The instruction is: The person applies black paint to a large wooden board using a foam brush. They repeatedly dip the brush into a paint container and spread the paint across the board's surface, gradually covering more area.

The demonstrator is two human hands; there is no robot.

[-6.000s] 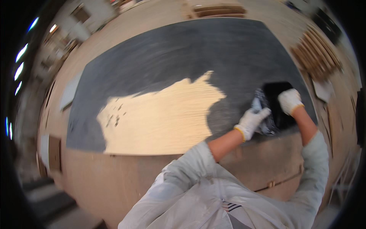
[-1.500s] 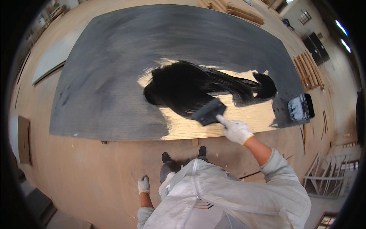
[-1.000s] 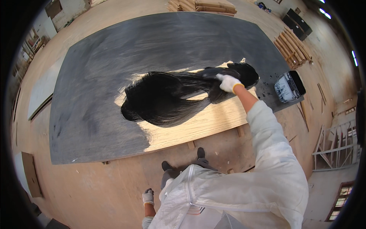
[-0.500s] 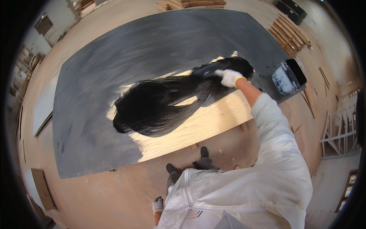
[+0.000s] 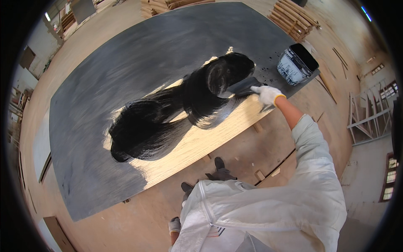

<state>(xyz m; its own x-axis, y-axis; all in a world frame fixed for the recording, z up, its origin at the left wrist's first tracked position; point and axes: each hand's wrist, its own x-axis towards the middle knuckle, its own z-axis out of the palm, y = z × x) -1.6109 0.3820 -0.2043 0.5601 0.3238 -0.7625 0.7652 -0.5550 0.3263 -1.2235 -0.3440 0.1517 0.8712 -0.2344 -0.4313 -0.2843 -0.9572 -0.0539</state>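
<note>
My right hand (image 5: 268, 95), in a white knit glove with a yellow cuff, is closed around a wide, dark, flat spreader (image 5: 244, 86). The spreader's blade lies on wet black paint (image 5: 145, 119) at its right end, near the panel's front edge. This paint forms a thick, streaked patch across a large wooden panel (image 5: 105, 71), mostly coated dark grey. Along the near edge a strip of pale wood (image 5: 197, 145) shows bare grain. My left hand (image 5: 174, 224), in a smudged glove, hangs beside my body away from the panel; its fingers are too small to read.
A black-and-white smeared bucket (image 5: 296, 65) stands on the panel's right corner, with dark spatters beside it. Stacked wooden poles (image 5: 291, 19) lie beyond the far right corner. A pale metal frame (image 5: 369, 113) stands at the right. Wood offcuts (image 5: 260, 174) lie near my feet.
My right hand has swept the spreader toward the near right, leaving a curved black smear over part of the pale strip. The view has shifted, and my left hand still hangs low.
</note>
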